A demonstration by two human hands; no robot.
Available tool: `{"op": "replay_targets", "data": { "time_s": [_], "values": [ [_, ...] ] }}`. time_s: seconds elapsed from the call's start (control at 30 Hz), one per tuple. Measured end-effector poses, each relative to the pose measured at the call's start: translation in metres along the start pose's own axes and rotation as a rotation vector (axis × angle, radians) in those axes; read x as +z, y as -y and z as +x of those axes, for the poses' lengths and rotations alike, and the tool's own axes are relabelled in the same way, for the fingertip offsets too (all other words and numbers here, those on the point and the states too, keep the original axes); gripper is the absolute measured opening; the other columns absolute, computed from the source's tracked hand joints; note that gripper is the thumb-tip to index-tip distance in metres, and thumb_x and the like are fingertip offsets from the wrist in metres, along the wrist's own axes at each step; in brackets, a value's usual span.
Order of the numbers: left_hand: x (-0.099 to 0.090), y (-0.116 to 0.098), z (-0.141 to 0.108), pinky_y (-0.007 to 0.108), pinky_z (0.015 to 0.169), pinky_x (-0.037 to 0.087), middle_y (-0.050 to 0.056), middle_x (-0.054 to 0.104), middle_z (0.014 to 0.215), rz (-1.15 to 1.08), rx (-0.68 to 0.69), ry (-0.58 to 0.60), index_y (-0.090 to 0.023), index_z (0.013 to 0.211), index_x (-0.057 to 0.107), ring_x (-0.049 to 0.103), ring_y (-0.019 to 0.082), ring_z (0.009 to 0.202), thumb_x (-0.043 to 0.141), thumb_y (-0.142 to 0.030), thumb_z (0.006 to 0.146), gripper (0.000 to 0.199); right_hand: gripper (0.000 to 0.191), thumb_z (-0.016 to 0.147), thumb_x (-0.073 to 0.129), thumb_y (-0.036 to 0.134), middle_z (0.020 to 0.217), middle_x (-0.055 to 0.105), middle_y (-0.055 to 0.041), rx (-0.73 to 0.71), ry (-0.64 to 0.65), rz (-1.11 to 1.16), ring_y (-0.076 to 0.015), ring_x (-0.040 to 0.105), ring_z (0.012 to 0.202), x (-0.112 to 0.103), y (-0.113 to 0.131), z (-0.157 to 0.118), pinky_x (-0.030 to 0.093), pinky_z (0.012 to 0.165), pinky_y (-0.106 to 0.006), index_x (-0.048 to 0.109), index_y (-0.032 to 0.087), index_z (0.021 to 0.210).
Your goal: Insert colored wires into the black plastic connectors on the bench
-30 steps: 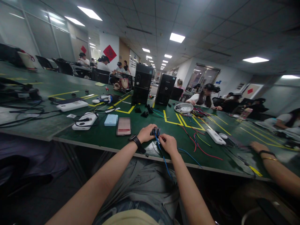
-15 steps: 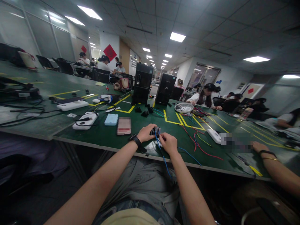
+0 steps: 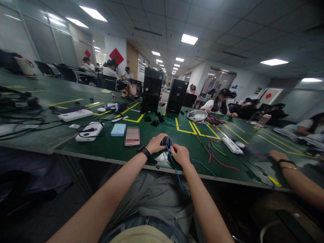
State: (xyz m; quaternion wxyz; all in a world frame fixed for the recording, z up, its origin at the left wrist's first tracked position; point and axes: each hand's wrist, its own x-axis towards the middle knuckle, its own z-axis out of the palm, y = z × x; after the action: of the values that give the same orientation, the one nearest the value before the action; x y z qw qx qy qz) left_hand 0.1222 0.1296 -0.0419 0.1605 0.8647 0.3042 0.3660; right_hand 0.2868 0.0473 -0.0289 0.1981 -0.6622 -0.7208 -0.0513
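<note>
Black connector block trailing blue wire, gripped by left hand and right hand.

Left hand: holds a small black plug.
Right hand: pinches the plug too, and a blue wire hangs down from it.
Table: a green table with yellow lines.
Beside the hands: a light blue box on the left, red wires on the right.

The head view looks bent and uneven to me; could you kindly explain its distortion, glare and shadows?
In the head view, the picture bows the long green workbench; the white ceiling light panel glares; the floor below sinks into shadow; the small black connector block shows little detail.
</note>
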Motion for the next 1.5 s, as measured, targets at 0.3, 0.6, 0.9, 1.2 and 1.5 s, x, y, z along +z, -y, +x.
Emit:
{"op": "replay_targets", "data": {
  "time_s": [0.3,0.6,0.9,1.2,1.5],
  "values": [
    [0.000,-0.002,0.000,0.041,0.088,0.046,0.006,0.057,0.113,-0.008,0.000,-0.006,-0.017,0.113,0.054,0.056,0.023,0.103,0.068,-0.023,0.078,0.039,0.025,0.095,0.051,0.037,0.084,0.066,-0.0012,-0.024,0.003,-0.029,-0.0148,0.063,0.076,-0.001,0.000,-0.001,0.051,0.073,-0.033,0.064,0.016,0.091],
    [0.000,-0.001,-0.001,0.039,0.091,0.045,0.005,0.057,0.115,-0.011,-0.017,-0.004,-0.020,0.114,0.053,0.056,0.023,0.105,0.069,-0.019,0.073,0.044,0.026,0.095,0.051,0.038,0.083,0.065,-0.0010,-0.034,0.013,-0.052,-0.0144,0.062,0.074,-0.001,0.001,-0.001,0.050,0.071,-0.032,0.063,0.016,0.089],
    [-0.007,-0.012,-0.009,0.032,0.081,0.048,0.001,0.058,0.102,0.016,-0.029,-0.001,-0.024,0.104,0.054,0.060,0.022,0.093,0.071,-0.018,0.068,0.040,0.025,0.094,0.053,0.037,0.079,0.065,0.0001,-0.092,0.040,-0.089,-0.0138,0.062,0.072,-0.002,-0.001,-0.004,0.051,0.070,-0.032,0.063,0.016,0.085],
    [-0.007,-0.012,-0.011,0.032,0.085,0.047,0.001,0.058,0.103,0.019,-0.033,-0.012,-0.024,0.103,0.053,0.059,0.022,0.096,0.070,-0.019,0.070,0.037,0.024,0.095,0.051,0.035,0.085,0.066,-0.0015,-0.105,0.009,-0.108,-0.0152,0.063,0.078,-0.004,0.001,-0.006,0.052,0.074,-0.034,0.063,0.015,0.090],
    [-0.008,-0.011,-0.011,0.032,0.084,0.047,0.000,0.058,0.103,0.018,-0.031,-0.016,-0.024,0.104,0.053,0.059,0.022,0.096,0.070,-0.019,0.069,0.039,0.025,0.094,0.053,0.036,0.082,0.066,-0.0007,-0.124,0.070,-0.101,-0.0141,0.063,0.073,0.000,-0.001,-0.001,0.052,0.071,-0.032,0.063,0.015,0.087]
  ]
}}
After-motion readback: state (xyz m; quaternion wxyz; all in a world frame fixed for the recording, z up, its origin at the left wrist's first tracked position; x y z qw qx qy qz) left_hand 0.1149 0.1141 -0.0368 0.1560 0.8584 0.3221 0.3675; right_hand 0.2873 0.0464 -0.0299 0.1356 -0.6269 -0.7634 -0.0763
